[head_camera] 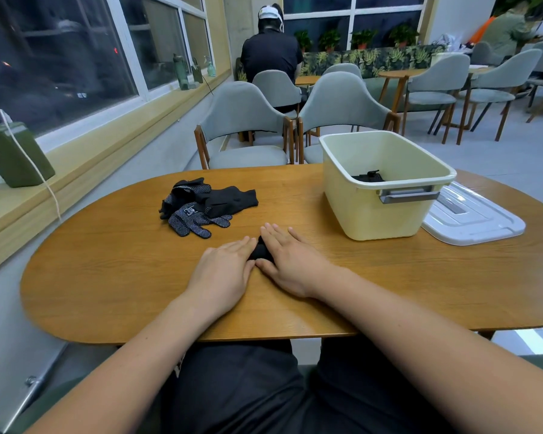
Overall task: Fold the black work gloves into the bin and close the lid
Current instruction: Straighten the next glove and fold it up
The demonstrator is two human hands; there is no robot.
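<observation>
Pressing a folded black glove flat, close to the front edge of the surface.
Pinned under left hand and right hand, palms down side by side, grip apart with fingers straight; farther back, left of centre, a loose pile of black gloves; toward the far right edge, open cream bin with a stowed glove inside, white lid lying flat just beside it.
</observation>
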